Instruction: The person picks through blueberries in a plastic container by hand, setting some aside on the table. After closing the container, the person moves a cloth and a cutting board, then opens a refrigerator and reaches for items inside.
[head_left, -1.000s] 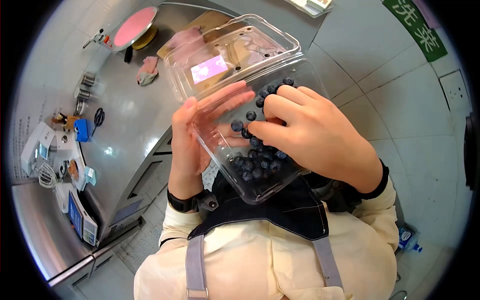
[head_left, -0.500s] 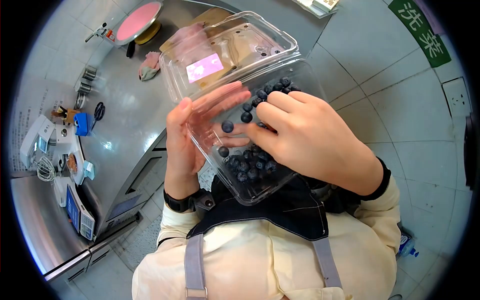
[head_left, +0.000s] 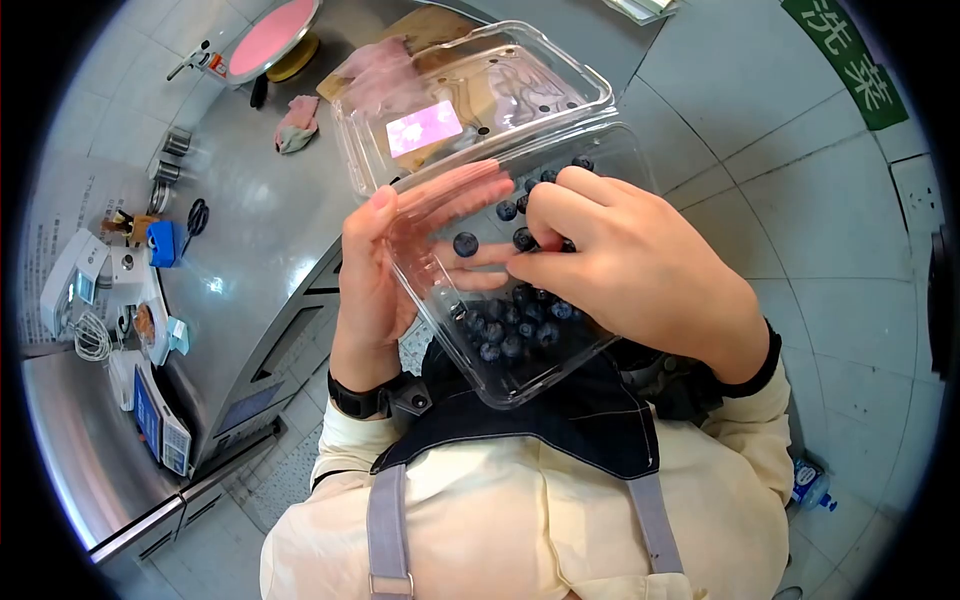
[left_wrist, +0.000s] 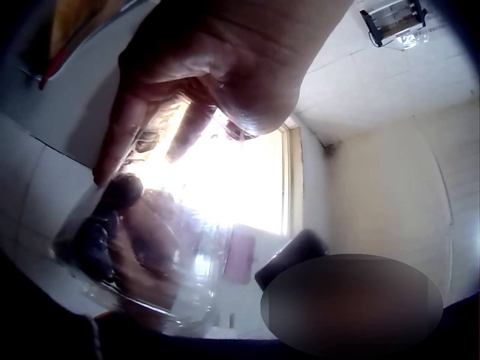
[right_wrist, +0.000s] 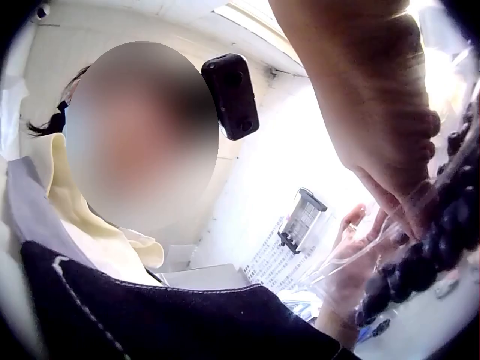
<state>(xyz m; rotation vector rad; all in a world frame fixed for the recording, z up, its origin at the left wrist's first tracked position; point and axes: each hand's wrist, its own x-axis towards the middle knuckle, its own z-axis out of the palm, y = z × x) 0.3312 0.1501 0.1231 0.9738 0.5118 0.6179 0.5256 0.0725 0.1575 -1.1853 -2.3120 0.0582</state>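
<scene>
The left hand holds a clear plastic container from its left side, thumb by the rim and extended fingers showing through the plastic beneath. Its hinged lid stands open at the far side, with a pale label. Inside, blueberries gather near the body, and others lie by the far end. A lone blueberry sits left of the right hand, whose bent fingers reach in and close around a blueberry, partly hidden. In the right wrist view, the right hand touches the berry pile.
A steel counter at the left carries a pink turntable, a pink cloth, scissors, small metal tins and a digital scale. A board lies behind the lid. A bottle stands at the lower right.
The right hand has shifted slightly within the container. Several blueberries have rolled; one by the left wall has moved toward the near pile. The left hand keeps its hold.
</scene>
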